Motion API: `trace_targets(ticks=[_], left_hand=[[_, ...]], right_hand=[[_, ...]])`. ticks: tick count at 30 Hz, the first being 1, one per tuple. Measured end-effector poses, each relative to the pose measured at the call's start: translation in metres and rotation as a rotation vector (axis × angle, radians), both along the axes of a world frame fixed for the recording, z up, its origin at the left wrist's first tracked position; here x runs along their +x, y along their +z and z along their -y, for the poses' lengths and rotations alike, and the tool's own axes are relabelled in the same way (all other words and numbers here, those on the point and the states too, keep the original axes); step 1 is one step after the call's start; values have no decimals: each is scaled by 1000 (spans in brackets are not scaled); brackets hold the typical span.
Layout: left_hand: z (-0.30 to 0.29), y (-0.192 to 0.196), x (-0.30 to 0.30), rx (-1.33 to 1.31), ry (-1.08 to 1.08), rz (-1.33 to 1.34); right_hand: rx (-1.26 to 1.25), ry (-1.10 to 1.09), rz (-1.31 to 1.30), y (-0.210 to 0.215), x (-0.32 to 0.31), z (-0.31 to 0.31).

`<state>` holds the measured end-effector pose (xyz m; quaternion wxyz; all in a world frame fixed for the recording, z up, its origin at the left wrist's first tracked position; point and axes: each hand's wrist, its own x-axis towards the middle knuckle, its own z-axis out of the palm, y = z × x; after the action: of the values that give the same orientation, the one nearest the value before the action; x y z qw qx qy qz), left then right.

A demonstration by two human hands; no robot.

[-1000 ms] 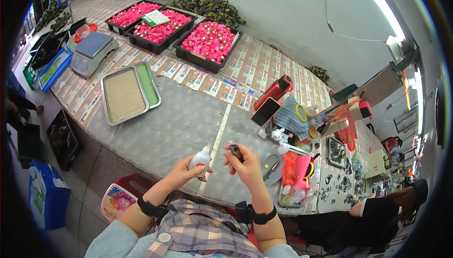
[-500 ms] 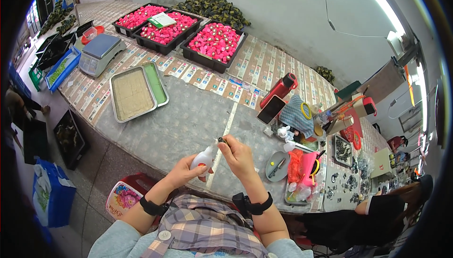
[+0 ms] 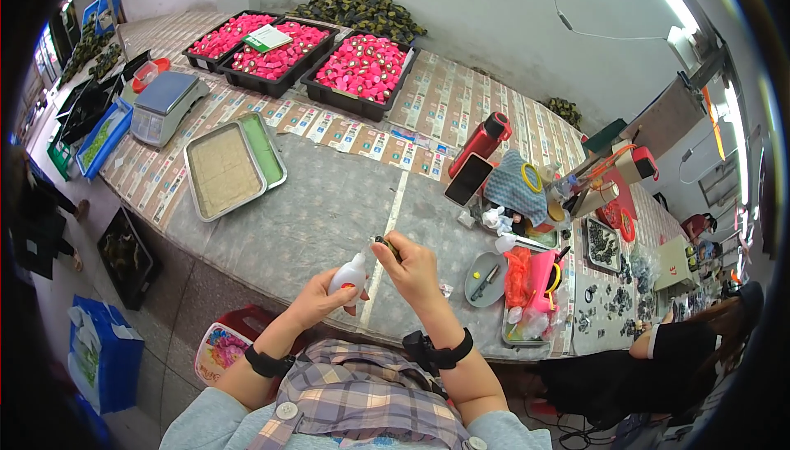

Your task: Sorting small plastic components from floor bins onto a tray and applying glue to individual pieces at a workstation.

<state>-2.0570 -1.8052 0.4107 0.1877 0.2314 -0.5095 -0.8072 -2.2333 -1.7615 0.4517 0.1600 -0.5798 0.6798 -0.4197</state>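
My left hand (image 3: pixel 317 298) is wrapped round a white squeeze bottle (image 3: pixel 347 275) with a narrow nozzle and a red mark on its side. The bottle is tilted, its nozzle up toward my right hand (image 3: pixel 413 275). Pinched between that hand's thumb and fingers is a small dark piece with yellow-green patches (image 3: pixel 391 246); most of it is hidden by the fingers. Both hands are over the near edge of the grey-covered table (image 3: pixel 321 191). Nozzle and piece are close together, with a small gap between them.
To the right lie a grey dish (image 3: pixel 477 295) with pen-like tools, a phone (image 3: pixel 468 179) and a red flask (image 3: pixel 480 144). Far left are two metal trays (image 3: pixel 196 200), a scale (image 3: pixel 167 97) and black crates (image 3: pixel 350 106) of pink pieces. A co-worker (image 3: pixel 634 376) is at right.
The dark piece has turned in my right fingers and shows more, a little farther from the nozzle. My left hand still grips the bottle. The whole view has shifted slightly.
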Motion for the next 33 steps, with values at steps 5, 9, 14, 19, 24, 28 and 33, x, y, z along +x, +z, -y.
trace_targets(ticks=[5, 9, 14, 19, 24, 28, 33], left_hand=[[-2, 2, -4, -12, -11, 9], [-3, -2, -6, -9, -32, -7], [-6, 0, -9, -20, -25, 2], [-7, -1, -12, -20, -40, 9], [-9, -1, -16, -10, -34, 14], [-9, 2, -19, -10, -43, 14], [-9, 0, -21, -15, -52, 11]], right_hand=[[-50, 6, -30, -3, -2, -2], [-63, 22, -30, -1, -4, -4], [-61, 22, -3, -1, -7, -6], [-48, 28, 11, -1, -10, -8], [-52, 22, -4, 0, -13, -11], [-52, 10, -41, -3, -17, -12], [-57, 8, -51, -2, -20, -14]])
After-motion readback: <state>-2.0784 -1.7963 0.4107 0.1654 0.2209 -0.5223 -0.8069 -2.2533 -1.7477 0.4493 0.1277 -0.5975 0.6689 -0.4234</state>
